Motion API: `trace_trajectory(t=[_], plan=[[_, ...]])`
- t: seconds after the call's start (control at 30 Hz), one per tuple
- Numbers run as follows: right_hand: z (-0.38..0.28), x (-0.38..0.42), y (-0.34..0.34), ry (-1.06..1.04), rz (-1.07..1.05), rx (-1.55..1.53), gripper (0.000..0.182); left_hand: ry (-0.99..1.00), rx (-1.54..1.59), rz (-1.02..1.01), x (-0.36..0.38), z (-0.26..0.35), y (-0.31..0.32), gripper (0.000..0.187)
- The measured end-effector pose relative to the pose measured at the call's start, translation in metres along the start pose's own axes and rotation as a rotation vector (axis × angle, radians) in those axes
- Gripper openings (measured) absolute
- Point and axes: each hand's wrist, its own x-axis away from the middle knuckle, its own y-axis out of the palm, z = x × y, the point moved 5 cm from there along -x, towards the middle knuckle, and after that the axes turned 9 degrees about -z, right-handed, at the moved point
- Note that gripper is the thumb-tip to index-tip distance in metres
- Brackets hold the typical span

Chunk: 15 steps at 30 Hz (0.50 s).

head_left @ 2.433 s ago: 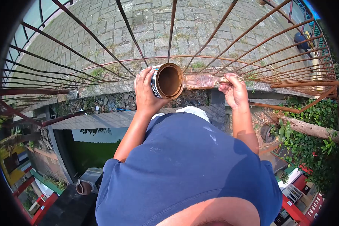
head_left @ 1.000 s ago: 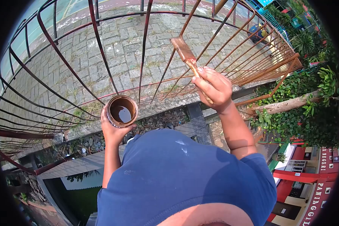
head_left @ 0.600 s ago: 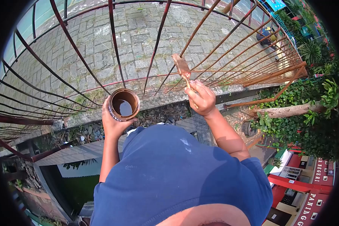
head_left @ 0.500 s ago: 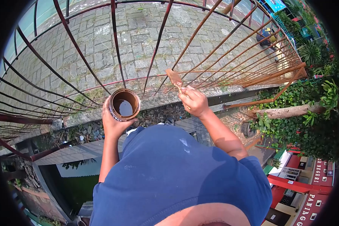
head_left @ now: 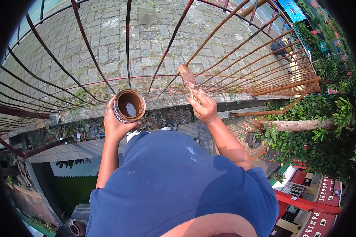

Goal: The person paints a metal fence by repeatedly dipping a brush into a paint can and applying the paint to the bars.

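My left hand (head_left: 115,125) is wrapped round a paint can (head_left: 118,115), its open top facing up and brown paint (head_left: 131,108) inside. In my right hand (head_left: 204,106) is the handle of a paintbrush (head_left: 188,77), its broad bristles coated in brown and pointing up and away from me. The bristles overlap the lower part of a fence bar (head_left: 194,59) in this view. Bars to the right are brown, while a bar (head_left: 127,47) further left is dark with reddish patches.
Beyond the metal fence lies grey block paving (head_left: 103,51). A concrete kerb (head_left: 162,102) runs under the bars, with rubble (head_left: 83,128) on my side. Leafy plants (head_left: 304,144) and a trunk (head_left: 296,125) stand right; a red building (head_left: 324,205) is at lower right.
The brush has turned more upright and its bristles have shifted slightly up and right, to a brown bar. The can has moved slightly left, and the whole view has shifted a little.
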Motion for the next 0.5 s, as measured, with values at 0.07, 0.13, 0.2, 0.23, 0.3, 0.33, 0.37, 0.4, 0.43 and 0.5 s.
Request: trace_trajectory(t=[0.07, 0.13, 0.2, 0.23, 0.3, 0.33, 0.37, 0.4, 0.43, 0.5], plan=[[-0.008, -0.005, -0.011, -0.007, 0.081, -0.023, 0.029, 0.018, 0.018, 0.002, -0.001, 0.000, -0.003, 0.122], [-0.006, -0.009, -0.018, 0.039, 0.175, 0.022, 0.030, -0.007, 0.014, 0.005, 0.003, -0.003, -0.004, 0.121], [-0.004, -0.007, -0.012, 0.054, 0.141, 0.049, 0.029, -0.056, -0.007, 0.022, 0.003, -0.005, -0.003, 0.121], [-0.002, -0.001, 0.003, 0.036, 0.019, 0.022, 0.028, -0.061, -0.019, 0.017, 0.004, -0.003, -0.003, 0.120], [0.001, 0.020, 0.030, 0.020, -0.120, -0.077, 0.028, -0.068, -0.043, 0.022, 0.003, 0.001, -0.005, 0.120], [-0.001, 0.021, 0.029, 0.022, -0.102, -0.078, 0.029, -0.028, -0.017, 0.018, 0.002, 0.000, -0.005, 0.120], [-0.004, 0.022, 0.027, 0.021, -0.086, -0.081, 0.029, -0.029, -0.014, 0.026, -0.001, -0.001, -0.007, 0.120], [-0.007, 0.017, 0.019, 0.027, -0.031, -0.089, 0.028, -0.033, -0.011, 0.027, 0.000, -0.002, -0.007, 0.120], [-0.007, 0.015, 0.022, 0.038, -0.031, -0.071, 0.027, -0.037, -0.008, 0.018, 0.001, -0.003, -0.005, 0.120], [-0.008, 0.015, 0.030, 0.073, -0.031, -0.030, 0.026, -0.055, -0.024, 0.016, 0.003, -0.005, -0.003, 0.120]])
